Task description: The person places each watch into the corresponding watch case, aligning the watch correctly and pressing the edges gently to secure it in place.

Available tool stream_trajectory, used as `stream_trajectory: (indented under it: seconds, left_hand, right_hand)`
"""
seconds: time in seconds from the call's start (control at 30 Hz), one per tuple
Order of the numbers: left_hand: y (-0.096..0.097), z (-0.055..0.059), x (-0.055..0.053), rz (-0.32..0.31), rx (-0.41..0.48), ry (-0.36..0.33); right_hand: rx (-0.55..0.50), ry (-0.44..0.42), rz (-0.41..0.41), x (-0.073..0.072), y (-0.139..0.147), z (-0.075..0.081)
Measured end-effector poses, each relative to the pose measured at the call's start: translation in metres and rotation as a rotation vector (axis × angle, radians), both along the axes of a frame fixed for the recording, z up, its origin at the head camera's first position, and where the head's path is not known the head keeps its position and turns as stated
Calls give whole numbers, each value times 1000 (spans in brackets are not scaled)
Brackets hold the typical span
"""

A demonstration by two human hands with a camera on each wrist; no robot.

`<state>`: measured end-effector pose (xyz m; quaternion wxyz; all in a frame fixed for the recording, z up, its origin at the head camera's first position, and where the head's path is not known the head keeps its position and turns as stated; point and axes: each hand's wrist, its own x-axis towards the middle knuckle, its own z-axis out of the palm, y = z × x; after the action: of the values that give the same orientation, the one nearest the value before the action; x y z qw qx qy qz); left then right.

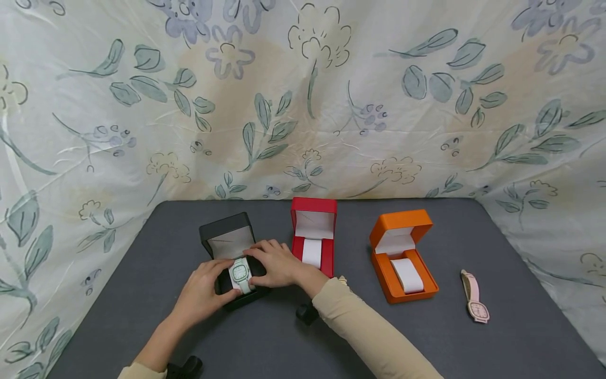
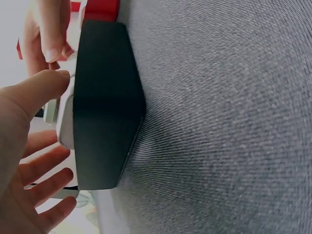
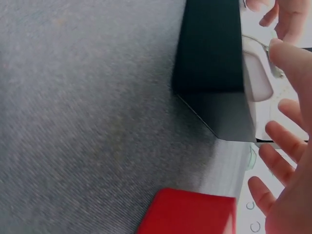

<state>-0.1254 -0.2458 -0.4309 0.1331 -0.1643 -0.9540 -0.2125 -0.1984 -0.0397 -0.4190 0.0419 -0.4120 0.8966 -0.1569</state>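
A pale green watch lies on a white cushion in the open black watch box. From the left, my left hand holds the cushioned watch between thumb and index finger, its other fingers spread in the left wrist view. My right hand grips it from the right, thumb beside the strap and index finger at the far end. The black box's front wall hides the lower part of the cushion in both wrist views.
An open red watch box with a white cushion stands just right of the black one. Farther right is an open orange box, also with a white cushion. A pink watch lies at the right on the grey tabletop. Floral cloth hangs behind.
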Motion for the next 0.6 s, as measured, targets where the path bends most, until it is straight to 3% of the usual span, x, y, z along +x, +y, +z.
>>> stream_trajectory:
  seconds: [0.2, 0.33, 0.6]
  left_hand:
    - [-3, 10, 3, 54, 11, -45]
    - [-7, 17, 6, 94, 26, -39]
    - [-17, 26, 7, 125, 113, 157]
  right_hand:
    - [-57, -32, -11, -7, 6, 7]
    - [-98, -50, -48, -11, 11, 12]
    - [-181, -20, -121, -19, 19, 23]
